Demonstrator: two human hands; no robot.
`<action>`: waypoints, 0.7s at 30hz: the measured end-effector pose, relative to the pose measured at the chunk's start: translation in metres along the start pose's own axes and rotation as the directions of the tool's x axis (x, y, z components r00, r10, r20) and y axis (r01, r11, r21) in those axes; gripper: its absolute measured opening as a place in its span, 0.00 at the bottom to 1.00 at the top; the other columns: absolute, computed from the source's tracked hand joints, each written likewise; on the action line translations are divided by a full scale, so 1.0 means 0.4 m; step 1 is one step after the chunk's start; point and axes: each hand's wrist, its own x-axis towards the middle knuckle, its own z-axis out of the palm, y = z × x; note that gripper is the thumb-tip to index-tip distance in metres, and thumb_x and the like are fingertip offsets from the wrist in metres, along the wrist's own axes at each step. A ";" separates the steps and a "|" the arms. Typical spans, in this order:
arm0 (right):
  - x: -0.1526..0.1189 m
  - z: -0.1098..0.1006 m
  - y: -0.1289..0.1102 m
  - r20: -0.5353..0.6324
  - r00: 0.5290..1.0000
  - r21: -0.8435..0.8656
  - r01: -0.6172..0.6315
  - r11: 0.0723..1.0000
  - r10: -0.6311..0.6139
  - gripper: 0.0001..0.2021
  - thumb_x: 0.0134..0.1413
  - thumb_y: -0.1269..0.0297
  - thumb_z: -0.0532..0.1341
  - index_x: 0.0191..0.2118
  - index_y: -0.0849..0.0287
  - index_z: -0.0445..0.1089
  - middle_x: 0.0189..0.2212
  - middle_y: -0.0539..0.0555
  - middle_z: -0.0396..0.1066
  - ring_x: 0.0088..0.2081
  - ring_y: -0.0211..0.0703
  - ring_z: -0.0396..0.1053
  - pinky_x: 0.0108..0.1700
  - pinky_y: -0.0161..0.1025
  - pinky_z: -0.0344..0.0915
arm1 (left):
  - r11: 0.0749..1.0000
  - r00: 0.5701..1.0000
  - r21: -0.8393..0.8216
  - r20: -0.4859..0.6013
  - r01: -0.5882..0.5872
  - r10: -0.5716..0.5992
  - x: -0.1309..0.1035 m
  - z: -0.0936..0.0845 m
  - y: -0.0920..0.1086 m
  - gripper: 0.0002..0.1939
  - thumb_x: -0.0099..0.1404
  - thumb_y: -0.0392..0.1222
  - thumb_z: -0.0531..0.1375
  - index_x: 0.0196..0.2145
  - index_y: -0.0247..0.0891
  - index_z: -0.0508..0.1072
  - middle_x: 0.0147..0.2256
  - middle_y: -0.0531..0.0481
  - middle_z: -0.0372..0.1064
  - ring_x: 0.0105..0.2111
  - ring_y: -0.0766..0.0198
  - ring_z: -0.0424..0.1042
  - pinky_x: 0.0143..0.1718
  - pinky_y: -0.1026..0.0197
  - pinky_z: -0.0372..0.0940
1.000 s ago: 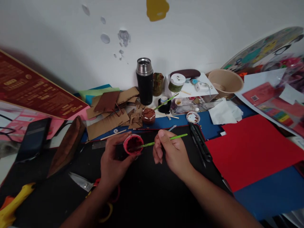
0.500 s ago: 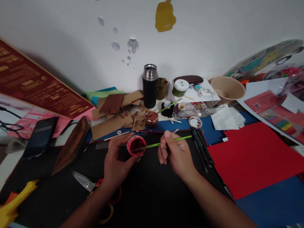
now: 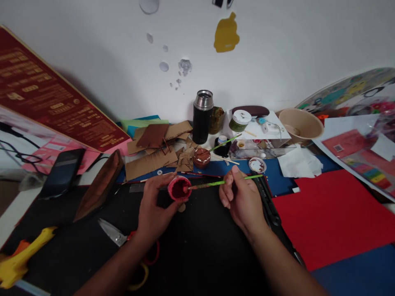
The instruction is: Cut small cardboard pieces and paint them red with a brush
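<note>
My left hand (image 3: 156,203) is wrapped round a small jar (image 3: 179,189) with dark red paint inside, its mouth tipped toward me. Between thumb and fingers, my right hand (image 3: 242,195) pinches a thin green paintbrush (image 3: 216,183). The brush lies almost level, its reddish-brown tip at the right side of the jar's mouth. Behind the jar stands a pot of brown paint (image 3: 202,158) with another green brush (image 3: 225,142) resting across it. A brown boat-shaped piece (image 3: 100,185) lies to the left on the black mat (image 3: 197,255).
Scissors (image 3: 115,236) lie by my left forearm, a yellow tool (image 3: 27,259) at far left. Cardboard scraps (image 3: 151,164), a black flask (image 3: 202,119) and a beige bowl (image 3: 300,123) stand at the back. Red paper (image 3: 333,218) and a black cutter (image 3: 268,201) are at right.
My right hand has moved right, drawing the brush partly out of the jar, so its tip is now at the mouth. The camera view has shifted slightly.
</note>
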 end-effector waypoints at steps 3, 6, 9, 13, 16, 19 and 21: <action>0.001 0.001 0.003 -0.007 0.999 0.011 -0.037 0.999 0.038 0.25 0.60 0.41 0.69 0.26 0.56 0.65 0.13 0.42 0.56 0.13 0.32 0.56 0.14 0.29 0.49 | 0.999 1.000 0.010 0.007 -0.030 0.030 0.001 0.000 0.008 0.24 0.64 0.44 0.73 0.55 0.46 0.71 0.53 0.43 0.76 0.53 0.49 0.73 0.55 0.41 0.70; 0.003 0.000 0.007 -0.019 0.997 0.035 -0.075 0.997 0.076 0.24 0.58 0.43 0.71 0.26 0.56 0.65 0.13 0.41 0.56 0.13 0.32 0.55 0.14 0.29 0.48 | 0.999 0.999 0.007 0.014 -0.050 0.050 0.002 0.000 0.015 0.24 0.65 0.44 0.72 0.56 0.47 0.71 0.53 0.43 0.77 0.53 0.49 0.73 0.54 0.41 0.70; 0.006 -0.003 0.010 -0.017 0.995 0.042 -0.097 0.994 0.097 0.23 0.57 0.44 0.71 0.26 0.56 0.66 0.13 0.41 0.55 0.13 0.32 0.54 0.14 0.29 0.48 | 0.998 0.998 0.000 0.005 -0.065 0.065 0.002 0.001 0.018 0.25 0.63 0.43 0.73 0.56 0.47 0.72 0.52 0.45 0.77 0.52 0.49 0.74 0.54 0.42 0.70; 0.008 -0.005 0.009 -0.007 0.994 0.029 -0.111 0.993 0.111 0.23 0.59 0.45 0.71 0.27 0.56 0.65 0.13 0.41 0.55 0.13 0.32 0.53 0.14 0.30 0.48 | 0.997 0.997 0.005 0.004 -0.074 0.074 0.001 0.003 0.015 0.26 0.62 0.41 0.73 0.55 0.47 0.72 0.52 0.45 0.78 0.53 0.48 0.74 0.54 0.42 0.70; 0.005 -0.002 0.007 0.021 0.995 0.003 -0.099 0.995 0.099 0.23 0.60 0.45 0.70 0.27 0.57 0.66 0.14 0.42 0.56 0.13 0.32 0.55 0.14 0.29 0.48 | 0.997 0.997 0.001 0.004 -0.071 0.071 0.000 0.004 0.011 0.26 0.62 0.41 0.74 0.55 0.47 0.72 0.52 0.45 0.77 0.53 0.48 0.74 0.55 0.42 0.70; 0.000 0.003 0.004 0.067 0.995 -0.017 -0.079 0.997 0.080 0.23 0.61 0.45 0.69 0.27 0.58 0.67 0.14 0.43 0.58 0.14 0.33 0.58 0.15 0.29 0.50 | 0.997 0.997 0.002 0.001 -0.071 0.071 -0.001 0.004 0.010 0.26 0.62 0.42 0.74 0.55 0.46 0.72 0.52 0.44 0.77 0.53 0.48 0.74 0.54 0.42 0.70; -0.004 0.004 0.002 0.090 0.993 -0.021 -0.076 0.997 0.078 0.23 0.62 0.45 0.69 0.27 0.58 0.68 0.14 0.44 0.60 0.14 0.33 0.60 0.16 0.29 0.50 | 0.997 0.997 0.007 0.002 -0.075 0.075 -0.001 0.003 0.009 0.26 0.63 0.43 0.74 0.55 0.46 0.72 0.52 0.44 0.77 0.53 0.48 0.74 0.54 0.43 0.70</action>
